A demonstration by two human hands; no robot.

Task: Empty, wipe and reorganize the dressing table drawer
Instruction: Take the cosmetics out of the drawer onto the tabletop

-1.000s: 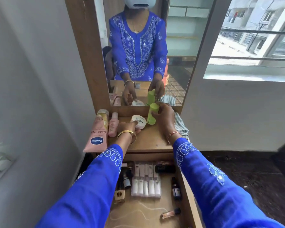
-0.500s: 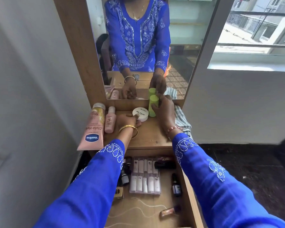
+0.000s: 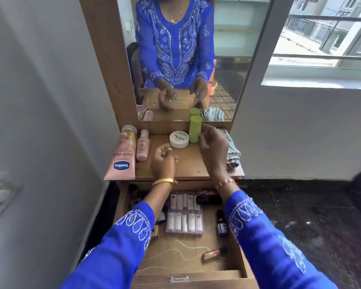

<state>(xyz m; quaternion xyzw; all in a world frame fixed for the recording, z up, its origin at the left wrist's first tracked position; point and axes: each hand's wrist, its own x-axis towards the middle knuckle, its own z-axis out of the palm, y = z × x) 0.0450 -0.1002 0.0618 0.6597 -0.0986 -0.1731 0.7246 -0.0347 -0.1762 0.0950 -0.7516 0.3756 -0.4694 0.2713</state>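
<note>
Hovering over the dressing table top (image 3: 188,167), both hands hold nothing, left hand (image 3: 164,161) loosely curled, right hand (image 3: 214,149) fingers relaxed beside the upright green bottle (image 3: 195,128), above the open drawer (image 3: 188,255) of cosmetics

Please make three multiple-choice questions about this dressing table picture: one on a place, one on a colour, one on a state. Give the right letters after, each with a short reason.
1. Where does the white nail polish remover jar stand?
A. in the drawer
B. on the tabletop, just left of the green bottle
C. on the windowsill

2. What colour is the upright bottle by the mirror?
A. green
B. red
C. black

3. What state is the drawer in?
A. pulled open, items still inside
B. pushed shut
C. open with a cloth inside

Answers: 1 B, the jar sits on the wooden top beside the bottle. 2 A, its body is light green. 3 A, a clear case of small tubes and little bottles lie in it.
</note>
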